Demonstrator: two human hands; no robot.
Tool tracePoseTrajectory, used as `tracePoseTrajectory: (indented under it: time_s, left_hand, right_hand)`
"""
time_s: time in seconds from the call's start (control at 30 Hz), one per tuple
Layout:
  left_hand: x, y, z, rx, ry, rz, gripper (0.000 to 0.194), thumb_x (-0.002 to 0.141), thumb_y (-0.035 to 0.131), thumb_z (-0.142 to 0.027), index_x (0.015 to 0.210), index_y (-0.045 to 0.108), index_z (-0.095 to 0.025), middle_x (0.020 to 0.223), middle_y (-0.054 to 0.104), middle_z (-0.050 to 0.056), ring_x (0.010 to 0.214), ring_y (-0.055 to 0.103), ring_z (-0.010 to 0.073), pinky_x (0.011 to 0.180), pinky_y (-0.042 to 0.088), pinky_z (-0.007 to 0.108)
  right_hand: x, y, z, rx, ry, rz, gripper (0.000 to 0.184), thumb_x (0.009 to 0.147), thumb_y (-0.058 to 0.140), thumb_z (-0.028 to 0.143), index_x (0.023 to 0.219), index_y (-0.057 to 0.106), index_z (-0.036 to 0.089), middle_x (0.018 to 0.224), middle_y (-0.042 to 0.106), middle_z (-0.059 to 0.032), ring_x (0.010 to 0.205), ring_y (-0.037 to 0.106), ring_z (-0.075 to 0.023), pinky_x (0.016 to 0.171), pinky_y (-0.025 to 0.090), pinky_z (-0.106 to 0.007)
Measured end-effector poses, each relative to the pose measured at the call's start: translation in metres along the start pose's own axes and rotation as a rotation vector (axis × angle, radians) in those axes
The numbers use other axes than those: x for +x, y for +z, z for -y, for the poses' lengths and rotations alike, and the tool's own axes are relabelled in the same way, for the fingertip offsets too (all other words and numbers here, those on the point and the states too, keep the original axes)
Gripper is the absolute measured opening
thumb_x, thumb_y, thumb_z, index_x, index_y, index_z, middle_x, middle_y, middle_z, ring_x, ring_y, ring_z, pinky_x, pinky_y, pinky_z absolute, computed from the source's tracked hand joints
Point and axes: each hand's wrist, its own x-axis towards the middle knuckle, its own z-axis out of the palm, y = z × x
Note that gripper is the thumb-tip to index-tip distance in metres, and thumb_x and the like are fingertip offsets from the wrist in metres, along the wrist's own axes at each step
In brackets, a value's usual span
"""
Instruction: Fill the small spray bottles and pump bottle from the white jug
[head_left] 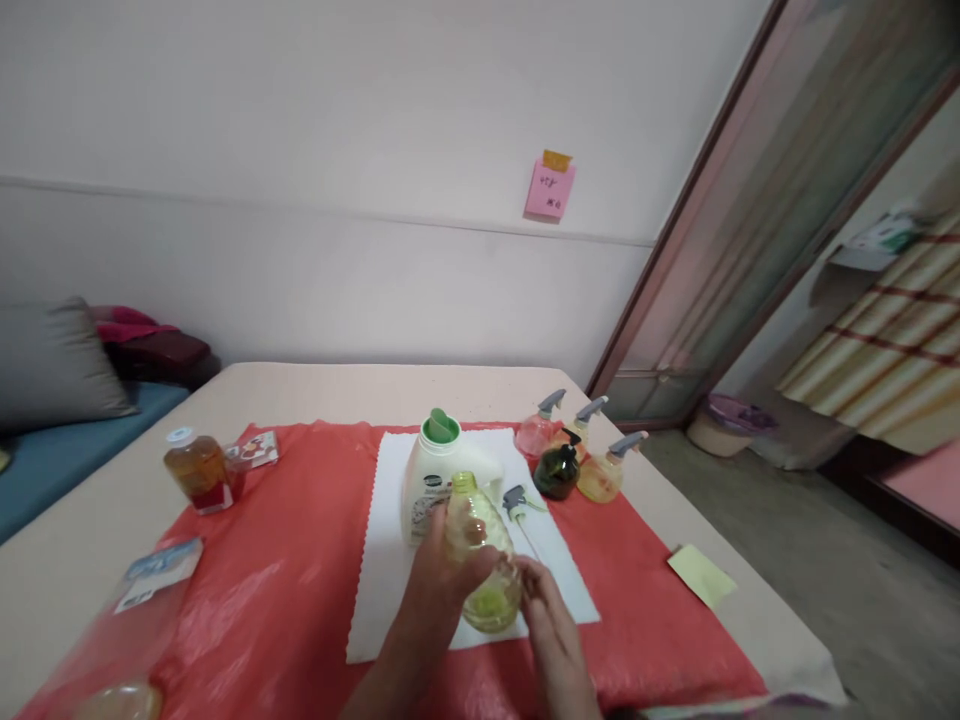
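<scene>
A clear yellow-green spray bottle body (489, 603), with its neck uncapped, tilts slightly over the white cloth (369, 610). A little pale liquid lies at its bottom. My left hand (444, 580) is closed round its left side, thumb across the front. My right hand (546, 605) has its fingers bent against the lower right side. Just behind the bottle stands a white detergent jug (424, 470) with a green opening, partly hidden by my left hand and the bottle. A grey trigger sprayer head (515, 497) with its tube lies on the cloth to the right.
Several spray bottles (600, 478) and a dark green pump bottle (556, 472) cluster at the back right. On the left are an amber bottle (199, 475) and a plastic packet (161, 565). Yellow paper (701, 575) lies near the right edge. A red sheet (277, 590) covers the table.
</scene>
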Motion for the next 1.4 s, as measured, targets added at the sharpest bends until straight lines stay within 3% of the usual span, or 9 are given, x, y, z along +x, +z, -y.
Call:
tracePoseTrajectory:
  time_s: [0.13,0.27,0.47,0.57,0.73,0.8,0.9,1.17,1.4]
  left_hand:
    - [0.003,-0.013,-0.012,0.205,-0.026,-0.102,0.066,0.062,0.084,-0.047,0.115,0.058,-0.019,0.099,0.069,0.005,0.089,0.066,0.0242,0.083,0.052,0.035]
    - [0.002,-0.011,-0.01,0.355,-0.077,-0.074,0.068,0.062,0.081,-0.051,0.117,0.057,-0.019,0.101,0.07,0.006,0.094,0.066,0.0277,0.086,0.05,0.038]
    - [-0.003,-0.006,-0.011,0.522,-0.146,0.021,0.068,0.064,0.078,-0.044,0.123,0.055,-0.019,0.108,0.072,0.008,0.103,0.065,0.0307,0.094,0.047,0.04]
    - [-0.004,-0.006,-0.02,0.555,-0.171,0.031,0.07,0.066,0.076,-0.043,0.128,0.053,-0.019,0.115,0.071,0.009,0.107,0.065,0.0311,0.096,0.047,0.039]
    - [-0.008,-0.004,-0.023,0.74,-0.246,0.054,0.076,0.067,0.073,-0.04,0.136,0.05,-0.016,0.131,0.065,0.014,0.118,0.061,0.0324,0.101,0.044,0.04]
    - [-0.011,0.0,-0.018,0.849,-0.231,0.064,0.077,0.068,0.071,-0.039,0.139,0.05,-0.017,0.138,0.061,0.014,0.124,0.057,0.0326,0.106,0.041,0.04]
    - [-0.015,0.006,-0.009,0.987,-0.205,0.088,0.075,0.071,0.068,-0.038,0.14,0.05,-0.016,0.144,0.057,0.015,0.132,0.052,0.0322,0.111,0.038,0.041]
    - [-0.013,0.009,0.012,0.986,-0.12,0.1,0.072,0.068,0.07,-0.032,0.137,0.052,-0.019,0.143,0.058,0.016,0.133,0.051,0.0364,0.111,0.039,0.05]
    - [-0.015,0.006,0.002,0.785,-0.002,-0.004,0.07,0.067,0.076,-0.03,0.133,0.054,-0.02,0.134,0.064,0.012,0.125,0.058,0.0335,0.107,0.044,0.05]
  right_hand:
    - [0.075,-0.032,0.029,-0.837,-0.014,0.022,0.048,0.096,0.038,0.055,0.115,0.065,0.02,0.116,0.073,-0.0114,0.108,0.068,-0.0251,0.093,0.052,-0.037]
    - [0.135,-0.036,0.014,-1.101,0.104,0.023,0.032,0.089,0.058,0.038,0.11,0.069,0.016,0.115,0.072,-0.0182,0.107,0.068,-0.0327,0.092,0.05,-0.045]
    - [0.149,-0.015,-0.028,-1.219,0.216,0.053,0.02,0.087,0.068,0.027,0.102,0.069,0.014,0.107,0.073,-0.0108,0.099,0.069,-0.0237,0.092,0.052,-0.045]
    - [0.15,-0.022,-0.008,-1.158,0.175,0.004,0.014,0.084,0.068,0.025,0.094,0.07,0.015,0.095,0.073,-0.0133,0.091,0.07,-0.0269,0.084,0.052,-0.042]
    - [0.131,-0.045,0.069,-0.864,-0.07,-0.241,0.041,0.099,0.041,0.045,0.129,0.053,0.02,0.098,0.068,-0.0069,0.082,0.064,-0.0182,0.075,0.051,-0.033]
    - [0.114,-0.047,0.099,-0.13,-0.333,-0.378,0.028,0.094,0.055,0.042,0.114,0.058,0.023,0.1,0.065,-0.0035,0.071,0.059,-0.0124,0.067,0.049,-0.029]
    - [0.092,-0.042,0.126,0.38,-0.427,-0.333,0.016,0.085,0.071,0.031,0.096,0.063,0.023,0.099,0.064,-0.0007,0.068,0.055,-0.0076,0.06,0.044,-0.022]
    - [0.084,-0.016,0.112,0.48,-0.282,-0.222,0.015,0.086,0.072,0.031,0.1,0.068,0.027,0.099,0.065,0.0019,0.068,0.055,-0.0072,0.062,0.046,-0.023]
    - [0.062,0.011,0.078,0.515,-0.078,0.072,0.028,0.082,0.077,0.035,0.107,0.069,0.029,0.117,0.073,-0.0042,0.108,0.067,-0.0226,0.104,0.048,-0.046]
